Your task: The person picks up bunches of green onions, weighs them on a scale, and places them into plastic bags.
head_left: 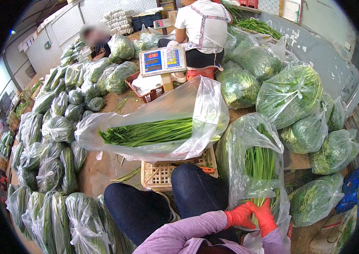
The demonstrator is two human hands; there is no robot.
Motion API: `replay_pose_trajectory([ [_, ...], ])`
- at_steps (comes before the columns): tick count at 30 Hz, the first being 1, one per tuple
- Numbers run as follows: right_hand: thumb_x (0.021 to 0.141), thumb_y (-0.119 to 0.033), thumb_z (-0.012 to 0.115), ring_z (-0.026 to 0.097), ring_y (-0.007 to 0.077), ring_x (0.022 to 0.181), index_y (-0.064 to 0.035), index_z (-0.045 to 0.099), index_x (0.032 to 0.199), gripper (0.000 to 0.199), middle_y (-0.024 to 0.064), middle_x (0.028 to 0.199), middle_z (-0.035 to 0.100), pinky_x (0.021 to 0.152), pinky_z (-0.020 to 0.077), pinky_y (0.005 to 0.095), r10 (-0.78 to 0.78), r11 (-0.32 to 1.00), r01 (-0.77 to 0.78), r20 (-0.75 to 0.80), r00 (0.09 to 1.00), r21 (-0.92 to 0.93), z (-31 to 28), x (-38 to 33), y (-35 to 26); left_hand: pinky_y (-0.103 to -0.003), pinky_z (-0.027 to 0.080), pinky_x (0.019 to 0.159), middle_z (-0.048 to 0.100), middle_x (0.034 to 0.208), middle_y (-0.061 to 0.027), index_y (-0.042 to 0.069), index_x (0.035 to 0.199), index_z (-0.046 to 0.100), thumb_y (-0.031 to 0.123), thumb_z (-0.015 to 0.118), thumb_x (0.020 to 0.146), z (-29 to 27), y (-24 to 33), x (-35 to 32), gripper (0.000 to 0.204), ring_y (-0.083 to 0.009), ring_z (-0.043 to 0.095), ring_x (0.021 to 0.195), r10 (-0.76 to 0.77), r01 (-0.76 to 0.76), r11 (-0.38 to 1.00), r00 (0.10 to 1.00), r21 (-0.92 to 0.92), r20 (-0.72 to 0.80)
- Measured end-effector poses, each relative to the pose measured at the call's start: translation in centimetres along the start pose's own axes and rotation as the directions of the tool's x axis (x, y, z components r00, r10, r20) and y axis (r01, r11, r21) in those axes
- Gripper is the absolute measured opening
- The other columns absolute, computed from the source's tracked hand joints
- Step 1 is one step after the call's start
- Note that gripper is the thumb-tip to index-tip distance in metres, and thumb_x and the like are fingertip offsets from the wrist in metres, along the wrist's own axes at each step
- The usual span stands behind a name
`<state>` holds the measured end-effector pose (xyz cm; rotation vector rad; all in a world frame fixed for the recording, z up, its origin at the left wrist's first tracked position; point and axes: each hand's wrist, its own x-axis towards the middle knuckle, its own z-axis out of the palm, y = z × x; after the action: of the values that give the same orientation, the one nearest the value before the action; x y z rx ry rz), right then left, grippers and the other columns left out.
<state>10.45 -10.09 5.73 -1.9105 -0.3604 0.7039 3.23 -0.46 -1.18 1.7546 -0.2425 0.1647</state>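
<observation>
Both my hands wear red gloves and meet at the lower right, at the near end of a clear plastic bag (241, 146). Inside that bag lies a bunch of garlic chives (260, 165), long, flat and green, with its pale stalk ends toward me. My left hand (240, 216) closes on the stalk ends from the left. From the right, my right hand (266, 217) wraps round the same ends; its fingers partly hide them. Another bunch of chives (154, 132) rests in a wide-open clear bag (211, 99) in front of my knees, with neither hand on it.
Under the front bag stands a cream plastic crate (156, 173). A digital scale (162, 60) is beyond, near a brown basket (152, 95). Several filled bags line the left (58, 129) and right (289, 95). A person in white (205, 25) sits ahead; another person is farther left.
</observation>
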Motion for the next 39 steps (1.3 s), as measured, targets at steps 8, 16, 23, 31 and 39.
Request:
replay_pose_trajectory([
  [8, 0.064, 0.002, 0.069, 0.060, 0.0164, 0.081, -0.0002, 0.053, 0.115, 0.053, 0.0082, 0.098, 0.062, 0.069, 0.0513, 0.0300, 0.031, 0.999, -0.031, 0.019, 0.999, 0.017, -9.5, 3.9, -0.7, -0.037, 0.049, 0.079, 0.063, 0.095, -0.0221, -0.001, 0.106, 0.061, 0.024, 0.069, 0.070, -0.1, -2.6, 0.0, 0.044, -0.0281, 0.063, 0.088, -0.464, 0.473, 0.870, 0.881, 0.135, -0.093],
  [16, 0.072, -0.004, 0.064, 0.064, 0.0219, 0.065, 0.0016, 0.060, 0.106, 0.034, 0.0116, 0.087, 0.066, 0.054, 0.0547, 0.0337, 0.279, 0.881, -0.297, 0.103, 0.955, 0.367, -12.1, 2.0, 0.9, -0.033, 0.050, 0.077, 0.063, 0.099, -0.0179, 0.005, 0.113, 0.059, 0.001, 0.060, 0.076, -0.1, 1.8, 2.4, 0.037, -0.0284, 0.062, 0.085, -0.251, 0.232, 0.962, 0.959, -0.145, -0.130],
  [23, 0.082, -0.014, 0.063, 0.065, 0.0191, 0.075, -0.0010, 0.059, 0.110, 0.031, 0.0098, 0.092, 0.065, 0.062, 0.0539, 0.0298, 0.302, 0.785, -0.428, 0.326, 0.896, 0.449, -7.3, 0.0, -1.1, -0.042, 0.045, 0.086, 0.053, 0.114, -0.0205, 0.008, 0.112, 0.056, 0.009, 0.064, 0.066, -0.6, 1.4, 2.7, 0.047, -0.0376, 0.052, 0.105, -0.136, 0.100, 0.974, 0.975, 0.205, 0.173],
  [31, 0.075, -0.011, 0.068, 0.064, 0.0193, 0.071, -0.0004, 0.059, 0.108, 0.036, 0.0095, 0.089, 0.065, 0.062, 0.0531, 0.0307, 0.403, 0.787, -0.472, 0.249, 0.881, 0.398, -6.6, 0.5, 1.4, -0.043, 0.048, 0.078, 0.060, 0.102, -0.0176, 0.008, 0.114, 0.055, 0.013, 0.063, 0.062, 0.3, -0.9, 3.0, 0.052, -0.0388, 0.058, 0.092, -0.211, 0.166, 0.870, 0.977, 0.463, 0.045],
  [39, 0.069, -0.013, 0.064, 0.059, 0.0160, 0.056, 0.0044, 0.053, 0.114, 0.049, 0.0158, 0.093, 0.065, 0.052, 0.0501, 0.0276, 0.295, 0.859, -0.257, -0.018, 0.955, 0.443, -12.1, -5.6, -6.9, -0.053, 0.027, 0.102, 0.040, 0.140, -0.0055, 0.012, 0.131, 0.045, 0.021, 0.049, 0.076, -0.7, -2.5, 4.1, 0.055, -0.0282, 0.042, 0.125, -0.486, 0.224, 0.583, 0.866, 0.781, 0.114],
])
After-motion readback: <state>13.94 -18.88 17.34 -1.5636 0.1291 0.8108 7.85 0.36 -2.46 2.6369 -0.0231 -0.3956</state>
